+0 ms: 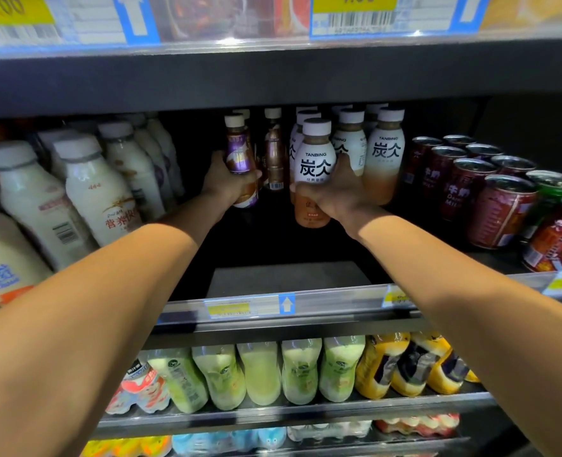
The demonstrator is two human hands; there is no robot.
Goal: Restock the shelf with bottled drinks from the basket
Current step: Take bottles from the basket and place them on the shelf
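Mid-placement, both arms deep in shelf [273,278]. Left hand [230,183] grips purple bottle [240,156], right hand [332,192] wraps Tanbing bottle [314,169], both far back. Next, probably: set upright in rows, let go. Basket not visible.

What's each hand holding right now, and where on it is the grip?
The left hand grips a purple-labelled bottle around its lower body. The right hand grips a white TANBING bottle around its lower middle, below the white label.
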